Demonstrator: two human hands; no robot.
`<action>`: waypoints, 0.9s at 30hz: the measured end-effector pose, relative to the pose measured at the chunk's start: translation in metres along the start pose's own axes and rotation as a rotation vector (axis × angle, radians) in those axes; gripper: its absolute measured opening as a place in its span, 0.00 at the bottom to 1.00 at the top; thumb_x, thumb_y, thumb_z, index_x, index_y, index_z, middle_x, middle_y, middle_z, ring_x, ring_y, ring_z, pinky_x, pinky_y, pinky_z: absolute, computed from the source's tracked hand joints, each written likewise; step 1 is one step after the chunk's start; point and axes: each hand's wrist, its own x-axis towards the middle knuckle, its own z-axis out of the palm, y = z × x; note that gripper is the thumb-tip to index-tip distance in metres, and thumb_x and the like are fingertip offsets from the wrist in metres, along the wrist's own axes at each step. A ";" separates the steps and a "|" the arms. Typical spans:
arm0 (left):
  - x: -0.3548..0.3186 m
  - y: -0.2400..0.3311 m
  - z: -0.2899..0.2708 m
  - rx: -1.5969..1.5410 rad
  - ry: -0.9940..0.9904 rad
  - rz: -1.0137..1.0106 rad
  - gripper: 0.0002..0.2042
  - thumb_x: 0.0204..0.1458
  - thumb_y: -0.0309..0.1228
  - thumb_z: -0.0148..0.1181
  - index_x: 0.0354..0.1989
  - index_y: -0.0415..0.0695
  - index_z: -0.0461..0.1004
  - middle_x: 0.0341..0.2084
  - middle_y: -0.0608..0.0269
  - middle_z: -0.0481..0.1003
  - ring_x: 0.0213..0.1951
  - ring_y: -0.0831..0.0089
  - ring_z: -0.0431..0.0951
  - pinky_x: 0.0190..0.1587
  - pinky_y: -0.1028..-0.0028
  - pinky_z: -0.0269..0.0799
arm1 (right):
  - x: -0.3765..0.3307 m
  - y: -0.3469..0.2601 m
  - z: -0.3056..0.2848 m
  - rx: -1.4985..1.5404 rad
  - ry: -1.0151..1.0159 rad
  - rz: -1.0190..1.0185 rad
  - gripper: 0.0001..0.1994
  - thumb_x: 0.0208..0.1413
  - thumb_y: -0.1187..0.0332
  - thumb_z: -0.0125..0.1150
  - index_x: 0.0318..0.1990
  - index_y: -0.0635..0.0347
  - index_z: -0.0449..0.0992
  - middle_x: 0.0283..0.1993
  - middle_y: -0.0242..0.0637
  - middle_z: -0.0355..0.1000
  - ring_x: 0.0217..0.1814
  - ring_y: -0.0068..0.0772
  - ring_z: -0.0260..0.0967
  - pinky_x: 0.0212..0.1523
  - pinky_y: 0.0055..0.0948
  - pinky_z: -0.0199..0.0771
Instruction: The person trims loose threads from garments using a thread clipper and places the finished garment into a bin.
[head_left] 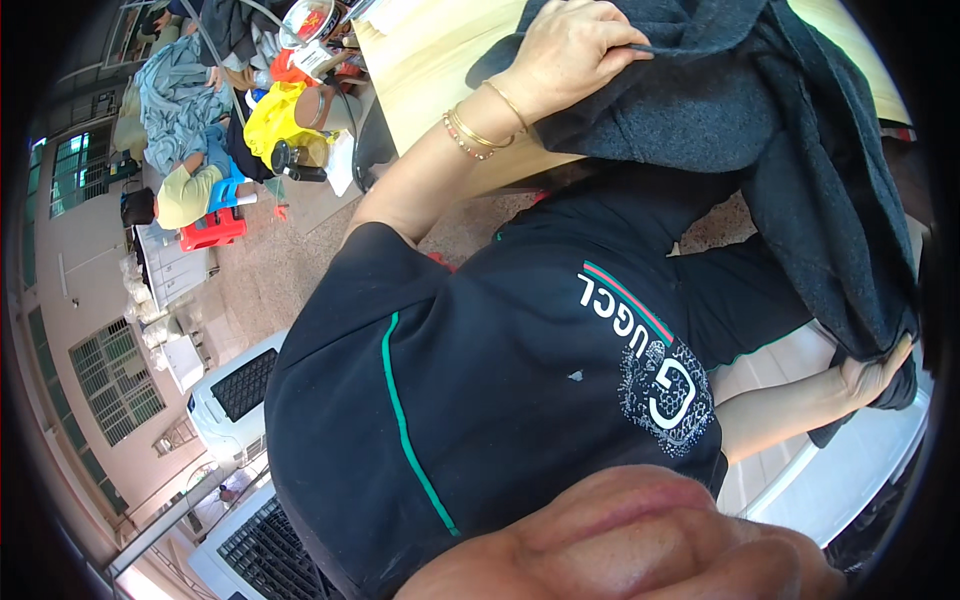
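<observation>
Left hand (572, 52) forward, fingers (618, 36) pinched; right hand (876, 374) out to right side.

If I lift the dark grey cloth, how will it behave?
Probably floppy: the dark grey cloth drapes over the table edge in loose folds. Likely not slippery, as its surface looks matte.
</observation>
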 end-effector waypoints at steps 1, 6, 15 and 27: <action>0.003 -0.004 0.002 -0.061 0.040 0.031 0.07 0.54 0.29 0.61 0.38 0.41 0.78 0.26 0.62 0.74 0.32 0.64 0.74 0.39 0.68 0.70 | -0.004 0.002 0.000 -0.016 0.012 -0.014 0.18 0.59 0.72 0.62 0.53 0.77 0.72 0.61 0.56 0.67 0.62 0.52 0.66 0.69 0.49 0.59; 0.001 -0.004 -0.004 -0.697 -0.061 -0.481 0.11 0.62 0.34 0.57 0.38 0.36 0.76 0.26 0.73 0.72 0.28 0.86 0.66 0.31 0.82 0.64 | -0.013 0.007 0.002 -0.096 0.032 -0.044 0.18 0.60 0.72 0.61 0.54 0.76 0.72 0.59 0.54 0.69 0.60 0.49 0.68 0.67 0.45 0.62; 0.002 -0.002 -0.004 -1.008 -0.026 -0.661 0.10 0.63 0.34 0.55 0.41 0.38 0.77 0.31 0.75 0.73 0.32 0.88 0.68 0.35 0.83 0.66 | -0.036 0.017 0.011 -0.297 0.060 -0.147 0.17 0.61 0.73 0.59 0.55 0.75 0.72 0.56 0.52 0.72 0.56 0.44 0.72 0.64 0.38 0.67; 0.040 0.032 0.018 -1.004 -0.222 -0.373 0.08 0.62 0.29 0.55 0.34 0.37 0.74 0.25 0.79 0.67 0.28 0.89 0.62 0.29 0.84 0.60 | -0.098 0.065 0.154 -1.180 -0.717 -0.522 0.21 0.59 0.74 0.61 0.60 0.59 0.73 0.38 0.36 0.75 0.43 0.25 0.74 0.54 0.22 0.70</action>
